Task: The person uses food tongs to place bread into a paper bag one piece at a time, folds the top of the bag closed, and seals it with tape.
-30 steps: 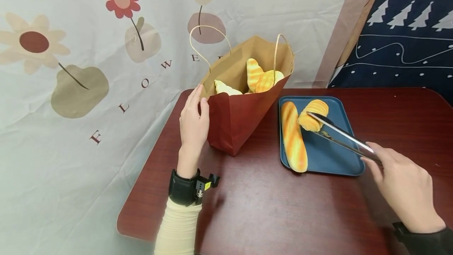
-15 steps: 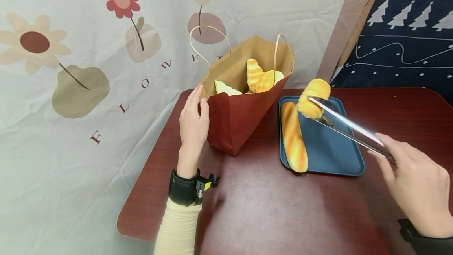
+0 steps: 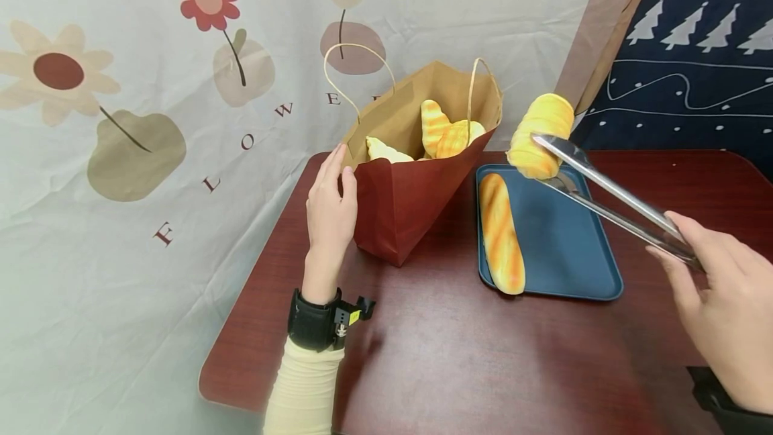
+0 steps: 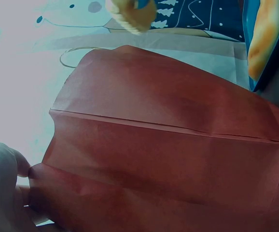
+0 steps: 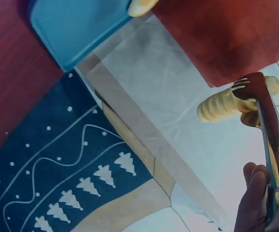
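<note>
My right hand [image 3: 727, 294] grips a pair of metal tongs [image 3: 622, 203]. Between their tips is a ridged yellow bread roll [image 3: 541, 136], raised over the far edge of the blue tray [image 3: 568, 247]. In the right wrist view the roll [image 5: 221, 105] overlaps the wall just below the red bag side. My left hand [image 3: 329, 210] rests with straight fingers against the left edge of a red paper bag [image 3: 410, 207], thumb nearest its front corner. The bag stands upright and holds several breads [image 3: 436, 129], partly hidden by its front wall.
A long loaf [image 3: 502, 237] lies along the tray's left side, beside the bag. Two thin handles [image 3: 470, 96] loop up from the bag's mouth. Behind the brown table [image 3: 423, 354] hang a flower-printed cloth [image 3: 253, 126] and a dark blue tree-printed cloth [image 3: 682, 79].
The tongs have lifted the ridged roll up off the tray toward the back, while my right hand has shifted right. My left hand and the bag have stayed put.
</note>
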The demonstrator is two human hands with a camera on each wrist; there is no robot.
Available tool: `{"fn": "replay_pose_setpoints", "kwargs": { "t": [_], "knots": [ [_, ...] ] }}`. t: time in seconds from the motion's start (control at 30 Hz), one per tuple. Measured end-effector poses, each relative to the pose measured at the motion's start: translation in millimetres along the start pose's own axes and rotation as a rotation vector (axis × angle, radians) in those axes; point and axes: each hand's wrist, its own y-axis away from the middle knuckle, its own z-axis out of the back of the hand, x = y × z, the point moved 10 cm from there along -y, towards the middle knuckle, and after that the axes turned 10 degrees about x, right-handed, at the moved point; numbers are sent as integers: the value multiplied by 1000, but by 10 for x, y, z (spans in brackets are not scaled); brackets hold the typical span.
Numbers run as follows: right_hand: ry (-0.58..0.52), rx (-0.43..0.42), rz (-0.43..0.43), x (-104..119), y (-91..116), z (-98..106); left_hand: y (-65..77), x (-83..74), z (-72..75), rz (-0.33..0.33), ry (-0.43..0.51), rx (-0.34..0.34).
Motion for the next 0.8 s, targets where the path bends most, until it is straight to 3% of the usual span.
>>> {"fn": "replay_pose_setpoints", "kwargs": {
  "t": [0.13,0.57,0.8],
  "knots": [
    [-49,-59,34,62,-18,109,3,-3,0,5,0,3],
    [-168,-131,79,349,-102,274,4,0,-5,1,-2,4],
    [-283,-283,162,556,-160,337,4,2,-1,2,-6,3]
  ]
}}
